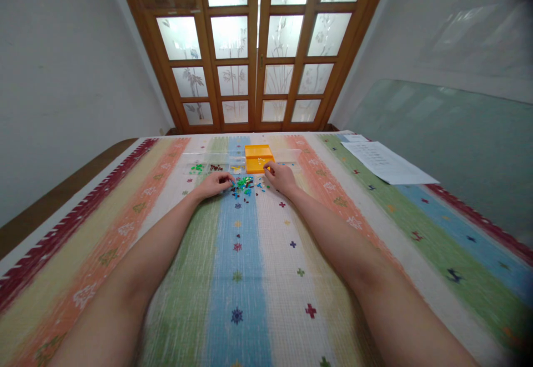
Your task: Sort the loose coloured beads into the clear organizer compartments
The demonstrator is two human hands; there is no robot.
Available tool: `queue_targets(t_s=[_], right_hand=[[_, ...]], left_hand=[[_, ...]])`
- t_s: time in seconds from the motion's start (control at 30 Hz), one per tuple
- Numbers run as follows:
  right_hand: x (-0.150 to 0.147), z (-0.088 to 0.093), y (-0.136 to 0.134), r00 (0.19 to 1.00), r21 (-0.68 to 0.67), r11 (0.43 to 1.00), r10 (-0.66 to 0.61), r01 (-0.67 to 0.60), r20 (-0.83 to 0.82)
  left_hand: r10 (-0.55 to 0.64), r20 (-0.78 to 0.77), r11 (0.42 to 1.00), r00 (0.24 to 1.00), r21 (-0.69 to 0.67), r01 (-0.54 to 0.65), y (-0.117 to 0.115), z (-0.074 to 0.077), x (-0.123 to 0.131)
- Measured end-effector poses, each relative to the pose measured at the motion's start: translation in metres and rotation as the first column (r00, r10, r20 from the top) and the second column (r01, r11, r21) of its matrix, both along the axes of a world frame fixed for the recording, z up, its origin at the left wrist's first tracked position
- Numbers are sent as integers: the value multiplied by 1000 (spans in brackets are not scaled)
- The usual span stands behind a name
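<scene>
A loose pile of small green, blue and dark brown pieces (244,185) lies on the striped cloth between my hands. At its left edge is my left hand (214,184), fingertips drawn together; whether a piece is between them is too small to see. My right hand (282,178) is at the front right corner of an open orange box (251,165), its fingers pinched over the rim. Anything in that pinch is too small to make out. A few whitish pieces sit inside the box. Some scattered white and blue bits lie just right of the pile.
Behind my left hand, a clear compartment tray (185,169) holds green pieces (197,167), brown pieces (216,167) and yellow pieces (235,168) in separate sections. Printed sheets (385,161) lie at the table's far right. Glass-paned wooden doors (256,67) stand beyond the table.
</scene>
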State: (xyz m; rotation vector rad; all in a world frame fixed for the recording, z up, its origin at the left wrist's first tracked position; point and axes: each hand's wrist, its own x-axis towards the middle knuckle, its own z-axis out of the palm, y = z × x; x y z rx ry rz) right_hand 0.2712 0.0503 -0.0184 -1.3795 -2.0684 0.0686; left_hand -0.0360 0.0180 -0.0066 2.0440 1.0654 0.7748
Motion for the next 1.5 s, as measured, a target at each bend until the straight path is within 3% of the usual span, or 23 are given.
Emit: queue_targets(t_s=[0.23,0.47,0.57,0.67,0.77,0.87,1.1,1.33,1.5], right_hand=[[-1,1,-2,1000,6,1000,6,-6,3],[-1,2,-2,1000,3,1000,23,-23,1],[-1,1,-2,1000,0,1000,23,-23,-1],[-1,0,-1,1000,2,1000,19,-19,0],[-1,0,-2,1000,3,1000,21,-21,1],[-1,1,-2,1000,0,1000,16,-16,5],[-2,2,-3,1000,-12,1000,8,-8,8],[-2,1,-2,1000,-7,1000,18,-18,1],[-2,0,-1,1000,-7,1000,15,-15,6]], left_hand=[[209,142,978,967,-8,-210,10,-7,-12],[411,250,906,877,-4,-424,20,-13,-18],[339,140,937,930,38,-347,18,-10,-21],[82,-16,996,996,-18,-83,11,2,-24],[-167,-119,975,979,-166,146,3,17,-25],[-255,-208,957,944,-196,216,-1,28,-24],[-270,-155,951,950,-195,238,-2,27,-21],[4,16,997,1000,-72,-2,5,15,-29],[-39,-91,999,995,-8,38,6,10,-27]])
